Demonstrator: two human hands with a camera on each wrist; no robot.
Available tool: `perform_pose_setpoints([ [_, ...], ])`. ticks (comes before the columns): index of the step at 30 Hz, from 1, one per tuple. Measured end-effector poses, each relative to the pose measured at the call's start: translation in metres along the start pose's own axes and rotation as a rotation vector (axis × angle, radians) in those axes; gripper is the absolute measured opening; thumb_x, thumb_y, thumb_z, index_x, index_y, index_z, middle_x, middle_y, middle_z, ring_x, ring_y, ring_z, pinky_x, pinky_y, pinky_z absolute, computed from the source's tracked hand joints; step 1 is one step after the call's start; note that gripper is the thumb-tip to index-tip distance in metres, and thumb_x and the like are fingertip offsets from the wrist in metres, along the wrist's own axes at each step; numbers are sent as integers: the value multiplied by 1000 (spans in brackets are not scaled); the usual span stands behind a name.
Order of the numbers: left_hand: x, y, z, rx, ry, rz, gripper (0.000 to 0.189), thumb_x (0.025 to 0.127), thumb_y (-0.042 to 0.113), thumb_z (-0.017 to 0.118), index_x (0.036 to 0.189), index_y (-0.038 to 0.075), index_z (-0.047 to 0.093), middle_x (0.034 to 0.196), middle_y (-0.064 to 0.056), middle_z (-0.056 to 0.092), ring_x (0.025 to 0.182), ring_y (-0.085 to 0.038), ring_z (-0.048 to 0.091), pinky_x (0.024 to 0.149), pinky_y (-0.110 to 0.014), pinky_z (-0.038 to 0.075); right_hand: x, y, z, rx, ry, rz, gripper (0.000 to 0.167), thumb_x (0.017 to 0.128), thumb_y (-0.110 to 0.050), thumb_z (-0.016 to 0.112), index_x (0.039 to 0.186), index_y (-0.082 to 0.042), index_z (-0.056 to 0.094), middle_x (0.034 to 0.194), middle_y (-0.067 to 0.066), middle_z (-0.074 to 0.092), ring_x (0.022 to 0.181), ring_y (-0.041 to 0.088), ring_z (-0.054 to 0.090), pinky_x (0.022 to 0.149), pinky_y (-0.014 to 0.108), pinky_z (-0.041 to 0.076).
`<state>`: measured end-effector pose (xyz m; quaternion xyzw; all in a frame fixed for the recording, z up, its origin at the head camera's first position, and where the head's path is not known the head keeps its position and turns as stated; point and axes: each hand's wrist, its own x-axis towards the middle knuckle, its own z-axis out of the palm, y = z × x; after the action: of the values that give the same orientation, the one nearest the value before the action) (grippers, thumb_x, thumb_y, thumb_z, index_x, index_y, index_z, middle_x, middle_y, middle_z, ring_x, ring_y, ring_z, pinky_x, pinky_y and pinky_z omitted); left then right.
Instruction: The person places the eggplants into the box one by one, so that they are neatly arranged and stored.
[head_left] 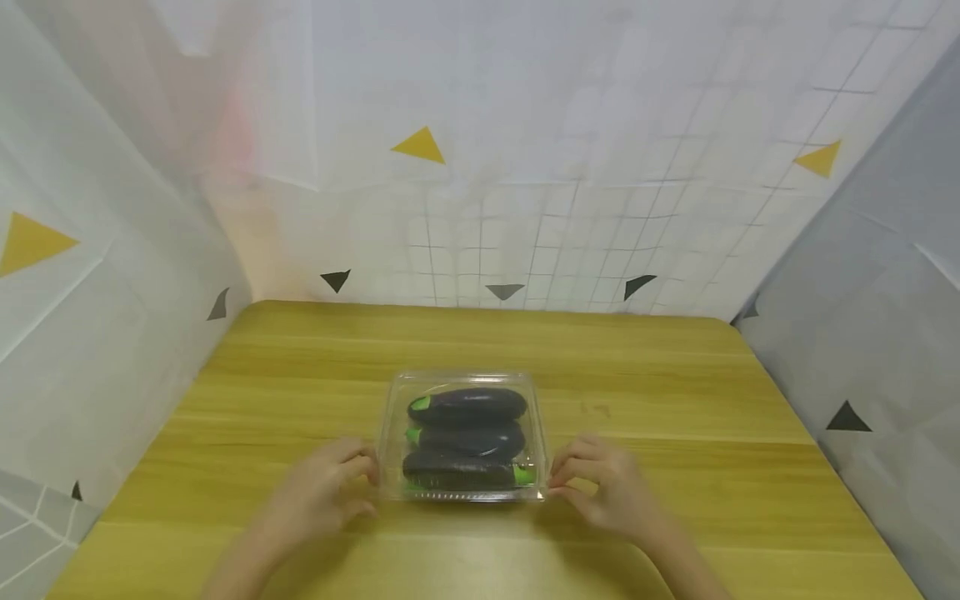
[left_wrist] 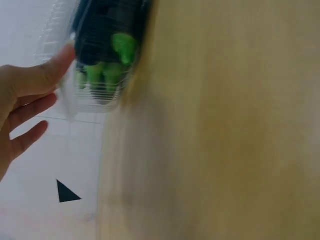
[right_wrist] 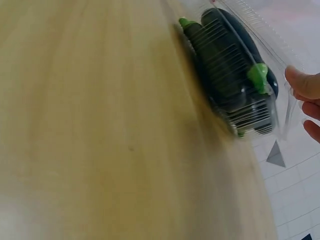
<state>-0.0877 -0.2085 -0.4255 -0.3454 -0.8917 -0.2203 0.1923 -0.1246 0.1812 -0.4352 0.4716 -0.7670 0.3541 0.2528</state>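
A clear plastic box (head_left: 461, 495) with its lid (head_left: 467, 380) over it sits on the table in the head view. Inside lie dark purple eggplants (head_left: 472, 439) with green stem ends, stacked in rows. My left hand (head_left: 322, 492) is at the box's left side; in the left wrist view its thumb (left_wrist: 61, 62) and forefinger pinch the lid's edge. At the front right corner, my right hand (head_left: 603, 487) pinches the lid between thumb (right_wrist: 300, 80) and fingers. The lid's rim (right_wrist: 289, 115) stands out from the ribbed lower tray (right_wrist: 250, 117) there.
The wooden table (head_left: 637, 383) runs back to a white sheet (head_left: 480, 225) printed with triangles and grid lines. Similar grey-white sheets (head_left: 862, 333) flank both sides.
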Motion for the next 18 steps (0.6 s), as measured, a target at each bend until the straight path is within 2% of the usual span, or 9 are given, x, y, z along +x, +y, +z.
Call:
perform_pose_setpoints([
  [4, -7, 0, 9, 53, 50, 30, 41, 53, 19, 91, 83, 16, 64, 100, 6, 62, 93, -14, 61, 83, -31, 54, -7, 0, 7, -41, 25, -23, 19, 63, -9, 83, 72, -18, 69, 82, -9, 67, 75, 9, 61, 72, 17, 53],
  [10, -15, 6, 18, 93, 134, -4, 19, 68, 12, 79, 82, 12, 67, 96, 4, 64, 90, -15, 61, 82, -32, 52, -10, -1, 14, -47, 36, -36, 18, 63, -7, 82, 73, -16, 70, 82, -7, 68, 75, 10, 62, 72, 17, 54],
  [14, -16, 8, 20, 101, 185, 14, 9, 72, 11, 74, 80, 10, 69, 92, 3, 67, 85, -16, 63, 80, -33, 53, -10, -1, 16, -53, 56, -37, 18, 63, -7, 82, 73, -16, 70, 82, -7, 68, 75, 10, 62, 71, 17, 54],
  [18, -14, 9, 19, 99, 204, 20, 6, 72, 10, 73, 77, 10, 70, 89, 3, 68, 83, -17, 64, 82, -35, 53, -12, 0, 17, -69, 53, -22, 17, 63, -8, 82, 73, -17, 70, 82, -8, 68, 76, 10, 63, 72, 17, 54],
])
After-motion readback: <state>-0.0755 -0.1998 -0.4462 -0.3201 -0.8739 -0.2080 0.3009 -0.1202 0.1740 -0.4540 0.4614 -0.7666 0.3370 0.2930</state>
